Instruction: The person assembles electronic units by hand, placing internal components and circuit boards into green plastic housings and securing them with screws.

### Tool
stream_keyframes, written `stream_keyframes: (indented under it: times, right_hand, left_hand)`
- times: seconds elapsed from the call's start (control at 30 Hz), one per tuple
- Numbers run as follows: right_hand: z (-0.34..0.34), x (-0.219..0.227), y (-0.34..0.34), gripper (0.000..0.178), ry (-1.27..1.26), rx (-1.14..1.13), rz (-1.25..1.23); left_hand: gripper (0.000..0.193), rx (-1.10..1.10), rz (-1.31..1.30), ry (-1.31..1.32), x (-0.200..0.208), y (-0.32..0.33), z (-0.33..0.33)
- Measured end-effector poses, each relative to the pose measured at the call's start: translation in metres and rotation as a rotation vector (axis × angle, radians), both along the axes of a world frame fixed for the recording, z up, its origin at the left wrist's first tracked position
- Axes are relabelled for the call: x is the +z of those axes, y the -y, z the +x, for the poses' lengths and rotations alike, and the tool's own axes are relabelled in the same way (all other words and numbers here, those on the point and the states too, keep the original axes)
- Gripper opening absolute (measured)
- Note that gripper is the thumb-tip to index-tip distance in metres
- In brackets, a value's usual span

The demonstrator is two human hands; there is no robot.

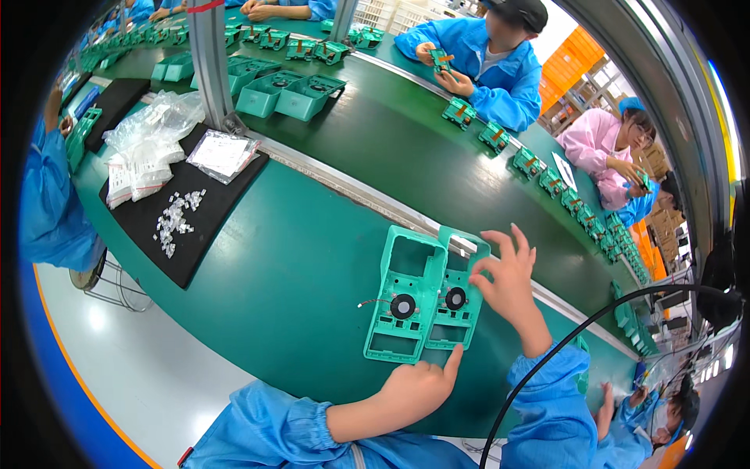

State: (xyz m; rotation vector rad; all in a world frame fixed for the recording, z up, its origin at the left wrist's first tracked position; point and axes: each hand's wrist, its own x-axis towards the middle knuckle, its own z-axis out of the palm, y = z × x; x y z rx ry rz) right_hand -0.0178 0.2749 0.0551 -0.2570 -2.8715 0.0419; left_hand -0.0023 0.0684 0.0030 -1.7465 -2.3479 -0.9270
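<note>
In front of me, two green plastic housings stand side by side: the left housing [424,301] and the right housing [462,318]. Each carries a round black fan with a pale centre, the left fan [402,306] trailing a thin red wire with a small white connector. My left hand [418,391] reaches its index finger to the near edge of the right housing; the other fingers are curled and partly hidden. My right hand [509,281] pinches the right housing's outer wall between thumb and index finger, its remaining fingers spread upward.
Left on a black mat [211,227] lie small white connectors [176,219], plastic bags [152,141] and a bagged sheet [223,154]. Beyond a metal rail runs a green conveyor [375,141] with green housings [285,94] and assemblies [527,162]. A black cable [578,328] arches at right. Co-workers sit around.
</note>
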Motion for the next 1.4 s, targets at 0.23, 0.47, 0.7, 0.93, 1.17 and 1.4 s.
stream_keyframes:
  times: [0.23,0.47,0.7,0.93,1.17,1.4]
  right_hand:
    - [-0.012,-0.011,0.002,0.010,0.165,0.014,-0.033]
    - [-0.026,-0.005,0.007,0.007,0.287,0.027,0.072]
    - [-0.039,-0.005,0.002,0.017,0.310,0.029,0.183]
    - [-0.036,0.008,-0.024,0.012,0.327,0.225,-0.088]
    - [-0.064,0.024,-0.023,0.041,0.365,0.226,-0.258]
    - [0.041,0.043,-0.077,0.056,0.214,0.011,-0.575]
  left_hand:
    - [0.056,0.071,-0.179,-0.185,-0.025,-0.006,0.008]
    - [0.055,0.039,-0.182,-0.165,-0.023,-0.009,0.005]
    - [0.054,0.049,-0.177,-0.181,-0.022,-0.011,0.003]
    - [0.056,0.025,-0.199,-0.125,-0.025,-0.009,0.001]
    - [0.046,-0.008,-0.184,-0.108,-0.020,-0.007,-0.002]
    - [0.026,-0.199,0.063,1.542,0.009,0.045,-0.031]
